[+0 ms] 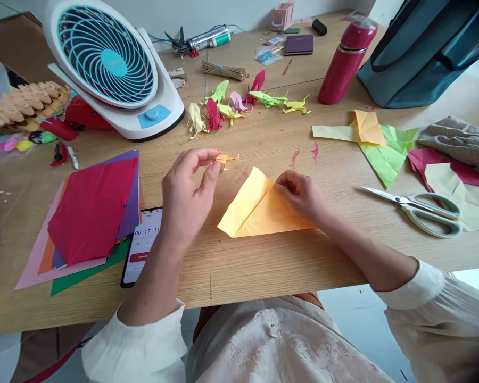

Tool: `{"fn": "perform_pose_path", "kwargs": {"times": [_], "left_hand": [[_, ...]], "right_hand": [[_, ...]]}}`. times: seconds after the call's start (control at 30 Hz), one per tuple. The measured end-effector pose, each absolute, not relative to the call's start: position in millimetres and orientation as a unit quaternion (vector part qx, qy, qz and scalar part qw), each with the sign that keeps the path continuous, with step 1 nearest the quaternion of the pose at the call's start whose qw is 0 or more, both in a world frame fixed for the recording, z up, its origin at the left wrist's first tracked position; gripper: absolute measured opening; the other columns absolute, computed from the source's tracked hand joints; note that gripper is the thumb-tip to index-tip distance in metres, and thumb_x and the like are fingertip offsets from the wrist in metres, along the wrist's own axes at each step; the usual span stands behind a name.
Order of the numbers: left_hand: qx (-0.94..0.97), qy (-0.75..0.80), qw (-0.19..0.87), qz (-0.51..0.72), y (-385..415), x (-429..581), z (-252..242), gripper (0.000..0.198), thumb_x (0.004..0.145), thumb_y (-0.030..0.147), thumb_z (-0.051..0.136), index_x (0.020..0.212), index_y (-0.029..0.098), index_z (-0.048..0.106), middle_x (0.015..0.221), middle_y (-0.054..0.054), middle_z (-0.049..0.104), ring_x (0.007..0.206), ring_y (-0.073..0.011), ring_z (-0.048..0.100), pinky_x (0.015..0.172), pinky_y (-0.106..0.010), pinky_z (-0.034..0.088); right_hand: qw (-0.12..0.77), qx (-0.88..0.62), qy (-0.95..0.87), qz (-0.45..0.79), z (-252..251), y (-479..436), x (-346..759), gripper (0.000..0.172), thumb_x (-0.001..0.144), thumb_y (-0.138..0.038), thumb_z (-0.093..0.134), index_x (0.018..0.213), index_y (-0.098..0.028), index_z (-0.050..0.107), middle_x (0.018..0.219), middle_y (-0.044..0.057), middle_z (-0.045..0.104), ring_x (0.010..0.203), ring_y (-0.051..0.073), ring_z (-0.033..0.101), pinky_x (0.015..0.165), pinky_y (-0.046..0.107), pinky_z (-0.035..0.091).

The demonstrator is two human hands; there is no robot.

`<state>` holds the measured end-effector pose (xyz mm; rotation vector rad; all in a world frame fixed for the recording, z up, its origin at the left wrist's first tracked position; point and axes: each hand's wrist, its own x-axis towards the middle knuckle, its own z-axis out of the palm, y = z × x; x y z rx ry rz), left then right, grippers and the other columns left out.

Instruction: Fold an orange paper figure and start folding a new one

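Observation:
Between the thumb and fingertips of my left hand (189,197) is a small orange folded paper figure (227,158), held just above the wooden table. My right hand (301,196) pinches the upper edge of a yellow-orange paper sheet (263,210), its fingers curled closed. A crease crosses the sheet, and its left part looks lighter. Several folded paper figures (239,103) in green, yellow, pink and red stand beyond my hands. A phone (141,252) showing a running-time display lies partly behind my left forearm.
Stacked coloured paper (91,213) lies at the left, below a white fan (112,64). To the right are open scissors (419,207), green paper (389,154) and a grey cloth (459,143). A red bottle (347,61) and a teal bag (419,58) stand at the back right.

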<state>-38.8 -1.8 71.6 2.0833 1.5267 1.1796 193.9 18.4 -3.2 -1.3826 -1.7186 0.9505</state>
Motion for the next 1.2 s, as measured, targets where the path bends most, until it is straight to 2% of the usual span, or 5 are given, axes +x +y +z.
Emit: {"fn": "perform_pose_path", "kwargs": {"times": [0.17,0.4,0.53,0.7,1.2], "left_hand": [[0.884,0.368,0.062,0.280,-66,11,42,0.029,0.101,0.020,0.045,0.125,0.015,0.061,0.125,-0.011,0.070,0.121,-0.0223,0.062,0.112,-0.039,0.045],[0.916,0.376,0.074,0.114,-75,41,-19,0.059,0.101,0.046,0.045,0.144,0.005,0.045,0.153,-0.022,0.047,0.146,-0.0320,0.040,0.120,-0.048,0.035],[0.932,0.341,0.086,0.088,-67,46,-16,0.073,0.099,0.059,0.041,0.152,0.008,0.036,0.157,-0.020,0.041,0.151,-0.0325,0.031,0.123,-0.051,0.025],[0.933,0.336,0.104,0.080,-47,58,-14,0.068,0.096,0.062,0.047,0.142,0.012,0.048,0.148,-0.018,0.053,0.143,-0.0349,0.041,0.122,-0.052,0.023],[0.939,0.305,0.158,0.029,-38,46,-8,0.073,0.097,0.061,0.046,0.156,0.021,0.031,0.165,-0.011,0.031,0.155,-0.0308,0.017,0.124,-0.059,0.008]], "right_hand": [[0.314,-0.575,-0.701,0.282,-13,19,191,0.007,0.086,-0.024,0.055,0.081,-0.020,0.057,0.067,0.000,0.060,0.058,0.014,0.049,0.058,0.028,0.035],[0.256,-0.557,-0.772,0.168,-24,29,201,0.007,0.084,-0.021,0.060,0.079,-0.019,0.065,0.089,0.009,0.062,0.083,0.022,0.058,0.078,0.034,0.044],[0.242,-0.563,-0.768,0.185,-22,32,203,0.008,0.083,-0.023,0.062,0.079,-0.019,0.067,0.085,0.007,0.062,0.081,0.022,0.058,0.076,0.033,0.044],[0.230,-0.570,-0.760,0.211,-21,34,203,0.008,0.081,-0.023,0.063,0.074,-0.020,0.065,0.079,0.004,0.063,0.072,0.018,0.057,0.068,0.031,0.041],[0.192,-0.577,-0.763,0.219,-17,42,210,0.006,0.083,-0.024,0.062,0.080,-0.020,0.066,0.086,0.005,0.066,0.074,0.017,0.057,0.067,0.030,0.039]]}}
